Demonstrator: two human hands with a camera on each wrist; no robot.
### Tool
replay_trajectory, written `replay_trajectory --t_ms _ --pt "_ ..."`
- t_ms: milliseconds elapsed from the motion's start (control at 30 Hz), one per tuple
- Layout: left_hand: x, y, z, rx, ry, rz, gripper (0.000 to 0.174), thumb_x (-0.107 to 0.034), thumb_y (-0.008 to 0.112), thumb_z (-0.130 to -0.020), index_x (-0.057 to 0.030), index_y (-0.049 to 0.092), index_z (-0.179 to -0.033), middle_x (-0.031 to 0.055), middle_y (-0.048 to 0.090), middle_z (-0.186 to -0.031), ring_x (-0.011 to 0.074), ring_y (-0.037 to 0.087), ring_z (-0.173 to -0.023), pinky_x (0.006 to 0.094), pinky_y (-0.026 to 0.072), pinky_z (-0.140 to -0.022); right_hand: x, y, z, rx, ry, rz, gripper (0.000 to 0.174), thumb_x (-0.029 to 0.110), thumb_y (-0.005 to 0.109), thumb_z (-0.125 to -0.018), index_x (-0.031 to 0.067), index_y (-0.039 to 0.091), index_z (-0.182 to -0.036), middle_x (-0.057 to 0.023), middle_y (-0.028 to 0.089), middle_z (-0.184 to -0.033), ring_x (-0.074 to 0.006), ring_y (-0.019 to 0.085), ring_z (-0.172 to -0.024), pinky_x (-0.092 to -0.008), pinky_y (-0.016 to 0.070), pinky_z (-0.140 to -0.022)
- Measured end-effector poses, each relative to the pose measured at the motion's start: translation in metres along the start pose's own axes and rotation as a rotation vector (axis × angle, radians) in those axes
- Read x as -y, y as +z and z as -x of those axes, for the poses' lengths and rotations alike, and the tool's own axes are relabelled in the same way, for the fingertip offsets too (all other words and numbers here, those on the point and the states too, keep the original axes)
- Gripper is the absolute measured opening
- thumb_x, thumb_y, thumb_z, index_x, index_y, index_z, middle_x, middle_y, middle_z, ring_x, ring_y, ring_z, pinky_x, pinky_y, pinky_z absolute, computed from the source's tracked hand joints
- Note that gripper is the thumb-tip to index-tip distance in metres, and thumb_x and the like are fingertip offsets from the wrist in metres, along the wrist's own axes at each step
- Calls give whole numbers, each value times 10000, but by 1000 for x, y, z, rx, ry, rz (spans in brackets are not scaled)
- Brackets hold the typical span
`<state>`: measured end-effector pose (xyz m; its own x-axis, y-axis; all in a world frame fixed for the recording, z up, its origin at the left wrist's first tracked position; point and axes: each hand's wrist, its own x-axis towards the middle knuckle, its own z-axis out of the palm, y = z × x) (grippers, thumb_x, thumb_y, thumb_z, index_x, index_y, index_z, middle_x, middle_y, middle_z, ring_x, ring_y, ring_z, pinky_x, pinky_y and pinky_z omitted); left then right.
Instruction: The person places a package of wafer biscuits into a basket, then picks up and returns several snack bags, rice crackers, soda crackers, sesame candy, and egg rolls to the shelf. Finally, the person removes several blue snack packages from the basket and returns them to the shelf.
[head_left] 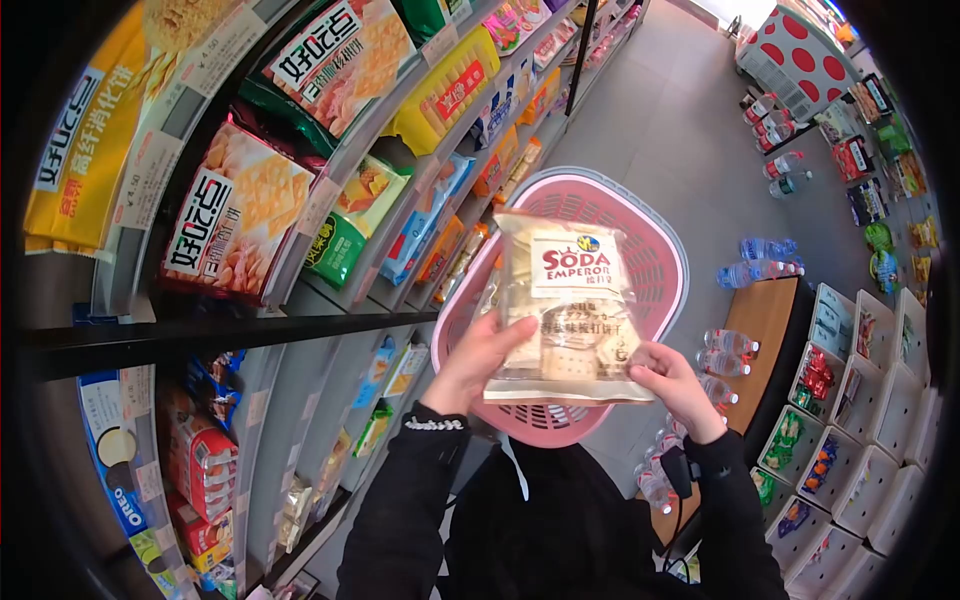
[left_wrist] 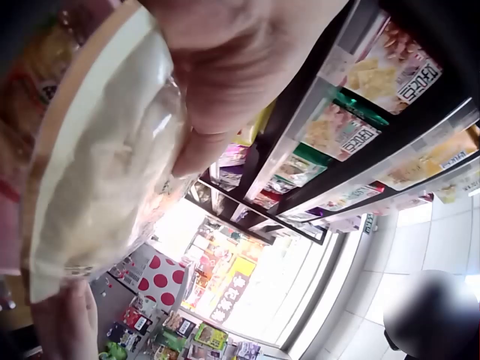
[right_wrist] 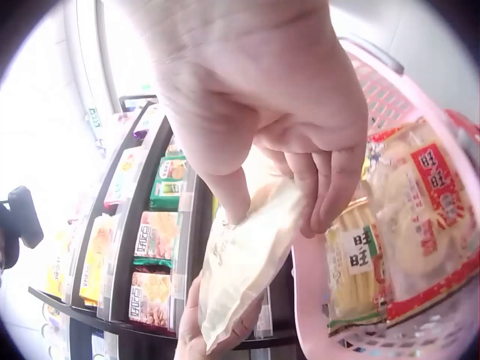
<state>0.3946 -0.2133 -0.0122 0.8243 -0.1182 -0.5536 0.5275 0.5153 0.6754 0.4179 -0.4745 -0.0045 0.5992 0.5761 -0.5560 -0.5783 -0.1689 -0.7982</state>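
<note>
Both hands hold a clear bag of soda crackers (head_left: 575, 320), marked "Soda Emperor", its printed front facing up toward the head camera. The left hand (head_left: 480, 362) grips its left edge, thumb lying over the front. At the lower right corner, the right hand (head_left: 682, 388) pinches the bag between thumb and fingers. Below the bag is a pink shopping basket (head_left: 662, 240), partly hidden by it in the head view. Inside the basket, the right wrist view shows a large bag of round rice crackers (right_wrist: 424, 217) and a smaller snack bag (right_wrist: 356, 270).
Shelves of packaged biscuits (head_left: 240, 215) run along the left side. On the right, water bottles (head_left: 760, 272) stand on the floor and beside a wooden ledge (head_left: 765, 330). White bins (head_left: 840, 450) of small packets are further right. A red-dotted box (head_left: 800, 60) stands farther off.
</note>
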Motion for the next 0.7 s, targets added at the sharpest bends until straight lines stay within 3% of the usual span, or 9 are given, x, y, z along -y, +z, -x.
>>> replay_trajectory --t_ms 67,167,300,333,433,467,500,600,700 --pt "6 5 -13 80 -177 127 402 -176 557 -793 25 421 -1113 97 545 -1013 150 551 -880 261 454 -746 4 -4 9 -204 -32 -38 540 106 559 -784 -6 279 -1232 -101 547 -986 -123 536 -883 -231 414 -757" --pt "7 7 -40 169 -284 176 379 -204 535 -805 20 444 -1097 110 550 -1005 157 567 -859 262 473 -711 24 -7 3 -232 -105 -104 602 91 553 -783 28 214 -1276 -111 544 -993 -125 534 -889 -247 417 -764" --pt "-1 1 -72 171 -302 205 380 -246 478 -823 3 440 -1108 113 557 -997 165 580 -846 271 494 -697 37 -17 -26 -333 -104 -220 555 121 537 -797 42 256 -1269 -108 521 -1053 -138 538 -906 -251 455 -730" --pt "-14 6 -66 59 -273 119 389 -272 457 -824 -6 441 -1108 120 562 -985 167 583 -837 284 498 -690 43 -17 -33 -339 -92 -194 523 143 527 -805 28 282 -1253 -102 513 -1060 -138 554 -873 -227 481 -672" --pt "-23 -4 -74 143 -266 345 460 -362 380 -842 -5 410 -1130 160 522 -1036 242 558 -891 370 481 -744 49 -27 -59 -275 -51 -280 514 146 516 -812 8 278 -1246 -89 526 -1018 -128 565 -825 -206 490 -627" --pt "-18 -9 -77 209 -225 528 505 -398 350 -844 -1 376 -1155 177 491 -1076 282 534 -926 406 439 -815 54 -25 -67 -304 -42 -311 452 155 501 -823 -12 322 -1203 -98 545 -945 -137 581 -741 -207 498 -586" --pt "-14 -18 -79 247 -168 527 522 -420 339 -844 -33 337 -1194 216 442 -1116 324 485 -990 441 376 -878 56 -26 -75 -294 -40 -306 452 155 501 -823 -12 322 -1203 -98 545 -945 -137 581 -741 -207 498 -586" --pt "-9 -16 -75 149 -103 654 530 -466 327 -838 -114 303 -1234 272 315 -1187 393 373 -1079 473 318 -905 53 -36 -102 -284 24 -408 328 183 485 -835 -12 409 -1088 -122 565 -824 -156 585 -642 -216 498 -533" --pt "-1 -16 -70 79 -66 575 582 -449 372 -833 -131 200 -1289 238 248 -1237 360 387 -1057 469 310 -906 50 -47 -121 -257 84 -444 291 186 483 -837 -7 443 -1051 -111 571 -788 -152 579 -652 -221 491 -536"
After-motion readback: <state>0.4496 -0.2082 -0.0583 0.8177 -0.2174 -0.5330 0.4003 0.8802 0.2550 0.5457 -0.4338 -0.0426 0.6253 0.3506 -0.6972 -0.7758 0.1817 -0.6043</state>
